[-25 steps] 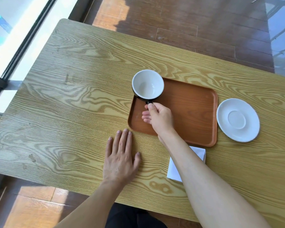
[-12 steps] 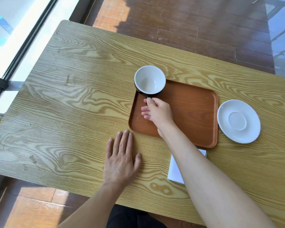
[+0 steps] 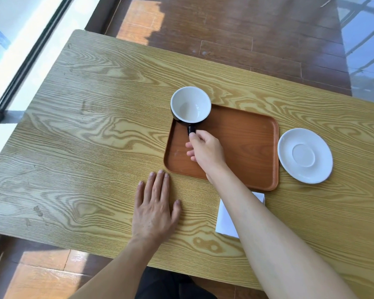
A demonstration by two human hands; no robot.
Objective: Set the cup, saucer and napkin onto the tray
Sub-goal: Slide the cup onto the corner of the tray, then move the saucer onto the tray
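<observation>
A cup [image 3: 190, 104], black outside and white inside, sits at the far left corner of the brown tray [image 3: 246, 134]. My right hand [image 3: 205, 148] pinches the cup's black handle from the near side. The white saucer [image 3: 304, 155] lies on the table just right of the tray. A white napkin [image 3: 226, 219] lies on the table near the tray's front edge, partly hidden under my right forearm. My left hand [image 3: 156, 209] rests flat on the table with fingers spread, just in front of the tray's near left corner.
The wooden table [image 3: 91, 134] stretches wide to the left of the tray. Its near edge runs just behind my left wrist. A window frame [image 3: 28, 59] and brown floorboards border the table on the left and far sides.
The cup, held by its handle, has shifted slightly toward the tray's far left corner. My left hand, the saucer and the napkin have stayed in place.
</observation>
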